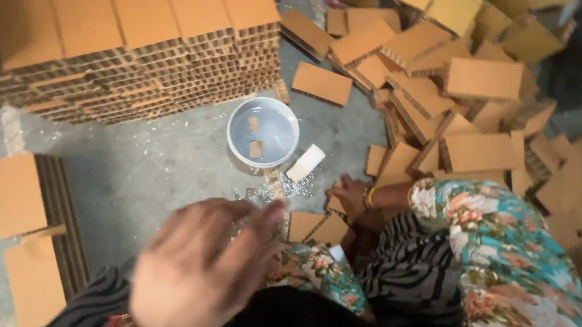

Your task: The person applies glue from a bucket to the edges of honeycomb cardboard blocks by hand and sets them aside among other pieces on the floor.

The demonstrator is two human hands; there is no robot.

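grey concrete floor point(146, 175), tan cardboard blocks point(436, 69) heaped right; left hand point(199, 274) spread open, blurred.

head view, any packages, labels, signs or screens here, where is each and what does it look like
No labels, signs or screens show.
Cardboard block stack: top left, tan, layered.
Loose cardboard blocks: heaped right, tan rectangles.
Bucket: centre floor, round, white.
White block: beside the bucket, rectangular.

Grey concrete floor point(146, 168), dusty and strewn with pale shavings. Neat stacked rows of brown cardboard blocks point(150, 50) along the far side; loose heap of the same blocks point(451, 82) sprawling to the right. Dim, even indoor light, no walls or windows in view.
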